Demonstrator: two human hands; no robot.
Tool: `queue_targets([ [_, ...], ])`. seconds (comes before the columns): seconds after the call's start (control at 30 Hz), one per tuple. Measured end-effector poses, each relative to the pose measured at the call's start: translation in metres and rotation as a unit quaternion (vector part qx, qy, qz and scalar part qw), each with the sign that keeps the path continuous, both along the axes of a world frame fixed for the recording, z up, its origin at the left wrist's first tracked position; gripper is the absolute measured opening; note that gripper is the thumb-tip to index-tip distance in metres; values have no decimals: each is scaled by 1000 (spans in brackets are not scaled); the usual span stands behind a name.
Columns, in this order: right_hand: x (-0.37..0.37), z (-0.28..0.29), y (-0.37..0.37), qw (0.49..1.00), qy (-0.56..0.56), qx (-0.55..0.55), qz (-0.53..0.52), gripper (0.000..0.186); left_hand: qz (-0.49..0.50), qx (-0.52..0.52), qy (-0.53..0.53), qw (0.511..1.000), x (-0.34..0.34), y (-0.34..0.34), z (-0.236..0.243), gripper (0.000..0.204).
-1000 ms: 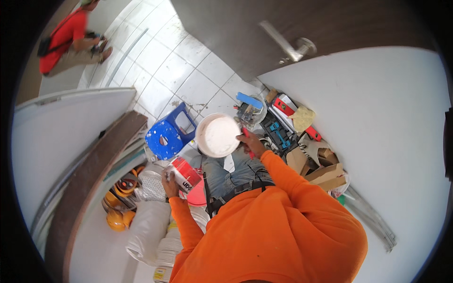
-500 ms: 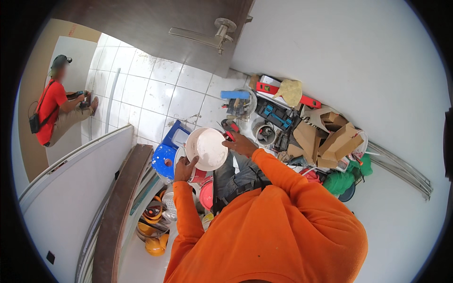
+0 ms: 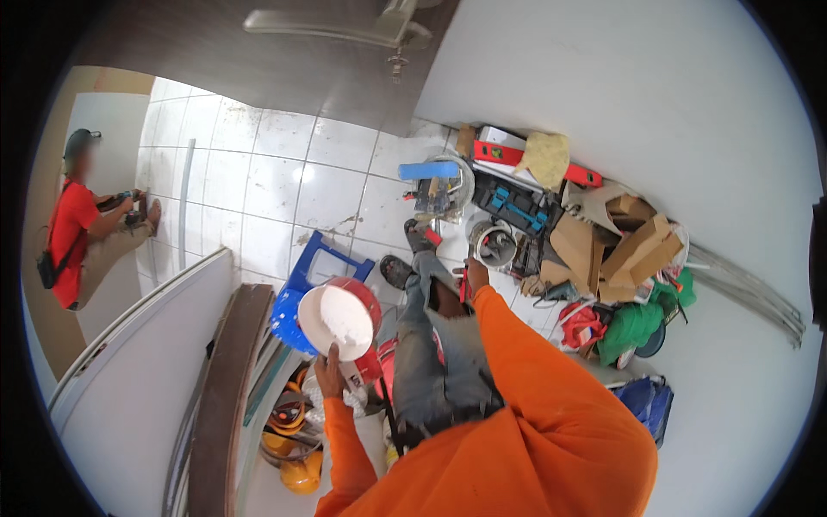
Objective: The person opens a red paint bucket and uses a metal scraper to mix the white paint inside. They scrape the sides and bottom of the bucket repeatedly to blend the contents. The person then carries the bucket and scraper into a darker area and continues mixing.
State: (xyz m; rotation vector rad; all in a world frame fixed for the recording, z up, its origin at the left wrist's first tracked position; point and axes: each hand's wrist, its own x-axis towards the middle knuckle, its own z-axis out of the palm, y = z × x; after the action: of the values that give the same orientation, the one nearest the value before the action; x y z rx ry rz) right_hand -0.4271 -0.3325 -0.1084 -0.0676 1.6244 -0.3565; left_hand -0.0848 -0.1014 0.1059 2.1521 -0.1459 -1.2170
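A round bucket, red outside and white inside, is tilted so that white powdery material shows in it. My left hand grips its near rim. Beneath the bucket is a blue plastic stool with white spatters, mostly hidden at its middle. My right hand is closed round a red-handled tool, out to the right of my legs; the tool's kind is too small to tell.
Right of my feet lie a bucket of tools, a red level, opened cardboard boxes and green cloth. Yellow helmets and a brown board are at left. Another person crouches far left, below the dark door.
The bucket has moved left and toward me, tilting so its red side shows. My right hand has left it and swung right, with the red-handled tool. My view has shifted.
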Motion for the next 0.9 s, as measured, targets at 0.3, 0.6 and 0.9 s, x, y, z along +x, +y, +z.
queue_targets([
  [0.3,-19,-240,-88,995,34,-33,84,28,171,-31,108,979,-38,-70,-88,41],
  [0.6,54,-101,-67,975,-19,-191,115,28,208,88,61,972,-78,-61,-195,46],
  [0.9,158,107,18,890,-124,-238,368,28,408,4,217,887,-81,-125,-158,45],
])
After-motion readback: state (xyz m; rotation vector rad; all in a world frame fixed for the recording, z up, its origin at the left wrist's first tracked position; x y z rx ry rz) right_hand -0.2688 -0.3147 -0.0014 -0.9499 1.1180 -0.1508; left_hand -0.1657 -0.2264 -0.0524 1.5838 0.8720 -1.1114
